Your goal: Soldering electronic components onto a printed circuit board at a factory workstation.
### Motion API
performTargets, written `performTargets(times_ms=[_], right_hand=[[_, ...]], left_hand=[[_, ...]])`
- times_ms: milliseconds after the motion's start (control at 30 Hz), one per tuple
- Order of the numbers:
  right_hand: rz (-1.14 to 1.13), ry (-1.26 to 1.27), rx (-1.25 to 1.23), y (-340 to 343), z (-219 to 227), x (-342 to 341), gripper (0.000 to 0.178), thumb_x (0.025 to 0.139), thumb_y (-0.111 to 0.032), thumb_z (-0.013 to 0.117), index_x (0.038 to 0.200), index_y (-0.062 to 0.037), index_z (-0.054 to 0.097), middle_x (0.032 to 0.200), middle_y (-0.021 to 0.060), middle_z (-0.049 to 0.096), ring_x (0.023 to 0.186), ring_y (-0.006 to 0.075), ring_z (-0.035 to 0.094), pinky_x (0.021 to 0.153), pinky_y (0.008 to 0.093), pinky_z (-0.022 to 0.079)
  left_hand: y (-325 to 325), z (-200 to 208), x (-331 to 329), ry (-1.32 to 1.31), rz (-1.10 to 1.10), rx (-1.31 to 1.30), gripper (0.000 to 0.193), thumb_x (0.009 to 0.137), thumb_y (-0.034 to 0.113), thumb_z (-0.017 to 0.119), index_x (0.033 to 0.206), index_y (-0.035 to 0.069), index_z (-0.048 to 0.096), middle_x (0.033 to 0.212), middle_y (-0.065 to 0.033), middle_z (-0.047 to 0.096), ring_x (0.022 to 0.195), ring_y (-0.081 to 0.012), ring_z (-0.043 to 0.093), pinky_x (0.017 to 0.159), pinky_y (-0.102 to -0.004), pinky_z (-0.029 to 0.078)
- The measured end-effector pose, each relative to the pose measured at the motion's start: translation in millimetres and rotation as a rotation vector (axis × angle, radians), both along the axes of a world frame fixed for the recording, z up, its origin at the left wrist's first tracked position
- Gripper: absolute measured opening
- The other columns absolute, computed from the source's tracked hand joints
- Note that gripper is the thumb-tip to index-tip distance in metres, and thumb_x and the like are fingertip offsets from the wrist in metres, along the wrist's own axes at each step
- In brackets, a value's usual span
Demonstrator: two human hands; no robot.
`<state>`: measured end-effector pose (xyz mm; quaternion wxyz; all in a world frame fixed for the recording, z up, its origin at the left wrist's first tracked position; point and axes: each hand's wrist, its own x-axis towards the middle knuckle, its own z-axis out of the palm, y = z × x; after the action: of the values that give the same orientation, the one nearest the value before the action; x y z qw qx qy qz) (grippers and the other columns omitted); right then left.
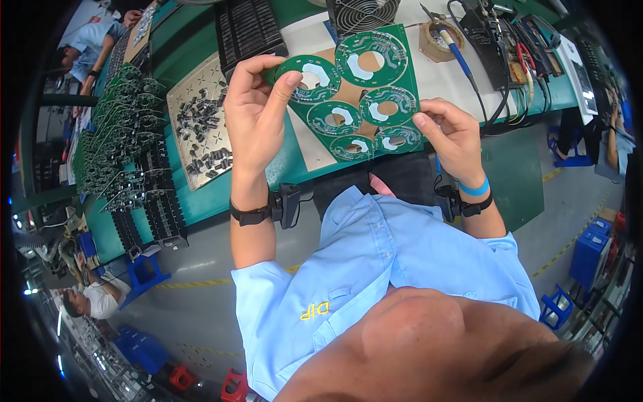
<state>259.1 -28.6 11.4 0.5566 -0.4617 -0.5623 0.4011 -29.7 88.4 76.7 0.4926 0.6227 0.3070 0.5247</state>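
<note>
Between my hands is a green circuit board panel point(358, 99), raised and tilted over the bench, with several ring-shaped sections around open centres. My left hand point(258, 110) pinches its left edge, the thumb lying on the upper left ring. On the right edge, lower down, my right hand point(452, 130) grips the panel between thumb and fingers. Beyond my left hand lies a pale tray point(184, 127) of small black cylindrical parts point(207, 120). A soldering iron point(459, 60) with a blue handle leans in its holder point(432, 43), past my right hand.
Rows of populated green boards point(120, 134) stand in black racks point(161, 194) at the left. A black slotted tray point(251, 33) and a fan point(365, 15) are at the back. Pliers point(524, 57) and cables sit at the back right. Other people work nearby.
</note>
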Motion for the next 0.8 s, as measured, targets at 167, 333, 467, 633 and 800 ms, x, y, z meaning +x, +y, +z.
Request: performTargets(times_ms=[167,333,467,633,800], right_hand=[[0.013,0.011,0.016,1,3,0,0.023,0.103,0.003,0.07,0.126,0.0076,0.07,0.113,0.0074,0.072,0.101,0.0104,0.066,0.085,0.0239,0.052],[0.002,0.033,-0.011,2,1,-1,0.023,0.103,0.003,0.071,0.125,0.0075,0.07,0.113,0.0075,0.072,0.099,0.0103,0.066,0.084,0.0243,0.052],[-0.003,0.006,0.018,2,2,-2,0.023,0.103,0.002,0.071,0.125,0.0074,0.07,0.112,0.0075,0.072,0.098,0.0103,0.065,0.083,0.0245,0.052],[-0.037,0.054,0.04,2,5,-3,0.02,0.099,-0.002,0.077,0.118,0.0049,0.075,0.103,0.0075,0.075,0.089,0.0117,0.066,0.079,0.0269,0.052],[0.035,-0.047,0.089,-2,12,0,0.021,0.1,0.006,0.072,0.121,0.0088,0.071,0.11,0.0108,0.071,0.098,0.0132,0.066,0.084,0.0257,0.052]], left_hand=[[-7,2,-1,0.02,0.026,0.025,0.027,0.101,0.003,0.077,0.124,-0.001,0.063,0.106,-0.0065,0.071,0.097,-0.0112,0.069,0.085,-0.0244,0.054],[-14,4,-1,0.047,0.066,0.069,0.026,0.1,0.002,0.077,0.123,-0.001,0.064,0.105,-0.0061,0.071,0.096,-0.0115,0.07,0.084,-0.0243,0.054],[-17,6,1,0.014,0.048,0.076,0.026,0.1,0.001,0.077,0.122,-0.001,0.064,0.105,-0.0059,0.07,0.095,-0.0117,0.07,0.084,-0.0245,0.055],[-16,5,1,-0.005,0.056,0.067,0.027,0.101,0.002,0.076,0.124,-0.001,0.063,0.105,-0.0062,0.071,0.095,-0.0116,0.069,0.085,-0.025,0.055],[-9,-2,-5,-0.035,0.033,0.044,0.028,0.102,0.003,0.076,0.126,-0.001,0.062,0.108,-0.0073,0.071,0.096,-0.0115,0.069,0.086,-0.0252,0.056]])
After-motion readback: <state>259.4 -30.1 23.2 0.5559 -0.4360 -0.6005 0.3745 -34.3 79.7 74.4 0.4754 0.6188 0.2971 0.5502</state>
